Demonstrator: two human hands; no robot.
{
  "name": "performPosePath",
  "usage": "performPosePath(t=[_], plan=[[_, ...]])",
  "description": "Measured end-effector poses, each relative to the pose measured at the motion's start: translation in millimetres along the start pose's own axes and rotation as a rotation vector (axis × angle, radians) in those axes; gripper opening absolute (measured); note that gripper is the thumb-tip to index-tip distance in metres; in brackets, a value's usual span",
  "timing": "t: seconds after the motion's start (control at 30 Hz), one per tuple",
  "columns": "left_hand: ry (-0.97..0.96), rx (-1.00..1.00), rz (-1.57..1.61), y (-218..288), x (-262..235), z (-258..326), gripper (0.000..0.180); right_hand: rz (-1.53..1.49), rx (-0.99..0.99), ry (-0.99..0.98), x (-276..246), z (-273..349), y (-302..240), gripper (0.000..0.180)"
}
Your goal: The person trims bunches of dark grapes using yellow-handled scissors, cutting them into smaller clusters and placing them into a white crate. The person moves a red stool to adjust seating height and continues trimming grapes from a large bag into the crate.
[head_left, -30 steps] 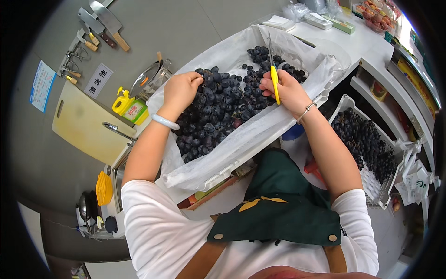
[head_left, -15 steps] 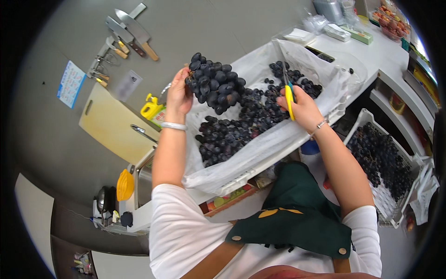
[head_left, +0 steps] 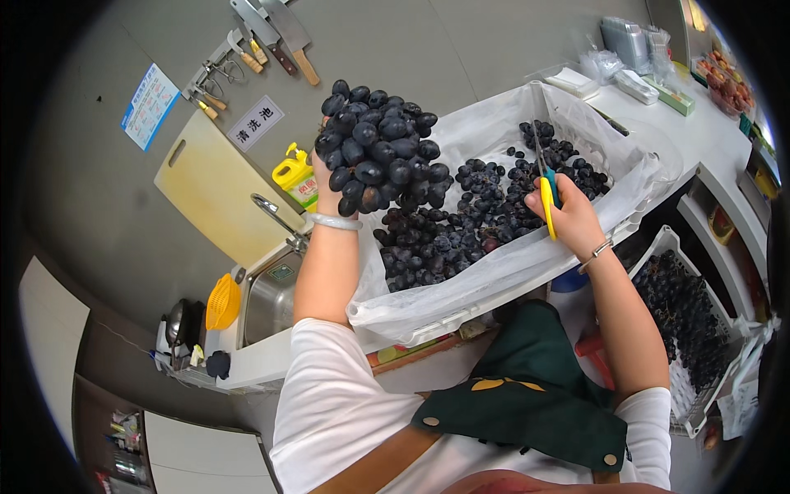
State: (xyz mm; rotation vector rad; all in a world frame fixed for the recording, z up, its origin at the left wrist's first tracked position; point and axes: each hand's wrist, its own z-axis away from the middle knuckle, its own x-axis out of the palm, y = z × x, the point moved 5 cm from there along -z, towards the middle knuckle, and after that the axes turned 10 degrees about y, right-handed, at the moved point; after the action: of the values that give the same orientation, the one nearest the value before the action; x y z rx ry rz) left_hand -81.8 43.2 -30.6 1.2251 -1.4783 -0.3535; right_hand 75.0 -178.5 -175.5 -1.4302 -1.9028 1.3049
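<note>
A large bunch of dark grapes (head_left: 380,148) is held up by my left hand (head_left: 327,177), over the left end of a white crate (head_left: 444,325) lined with thin white sheeting. The bunch hides most of that hand's fingers. My right hand (head_left: 572,218) grips scissors (head_left: 546,193) with yellow and teal handles, their blades pointing up and away over the crate's right part. Their blades are apart from the held bunch. More dark grapes (head_left: 461,239) lie in the crate below both hands, some of them loose.
Right of me, a lower white crate (head_left: 699,403) holds more grapes. Packaging and a tub of reddish fruit (head_left: 724,86) stand on the white counter (head_left: 699,132). To the left are a sink (head_left: 271,296), a yellow cutting board (head_left: 218,193), a yellow pump bottle (head_left: 295,177) and knives (head_left: 288,37) on the wall.
The held bunch has turned and come nearer, now covering more of my left hand. My view has shifted, so the surroundings sit differently in the picture. The scissors stay in my right hand.
</note>
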Motion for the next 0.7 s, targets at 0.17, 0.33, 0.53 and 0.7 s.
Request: performPosePath(t=[0.17, 0.33, 0.53, 0.7], plan=[[0.038, -0.064, 0.092, -9.6, -26.0, -14.4, 0.040, -0.344, 0.096, -0.389, 22.9, 33.9, -57.0, 0.042], [0.195, -0.030, 0.108, -22.3, -54.8, -32.1, 0.039, -0.563, 0.534, -0.988, 61.8, 76.8, -93.3, 0.061], [0.230, -0.002, 0.106, -29.4, -78.7, -38.2, 0.036, -0.513, 0.649, -0.995, 85.7, 79.4, -94.2, 0.078], [0.196, -0.022, 0.159, -38.8, -86.2, -32.9, 0.038, -0.362, 0.593, -0.950, 90.0, 63.0, -80.4, 0.078]])
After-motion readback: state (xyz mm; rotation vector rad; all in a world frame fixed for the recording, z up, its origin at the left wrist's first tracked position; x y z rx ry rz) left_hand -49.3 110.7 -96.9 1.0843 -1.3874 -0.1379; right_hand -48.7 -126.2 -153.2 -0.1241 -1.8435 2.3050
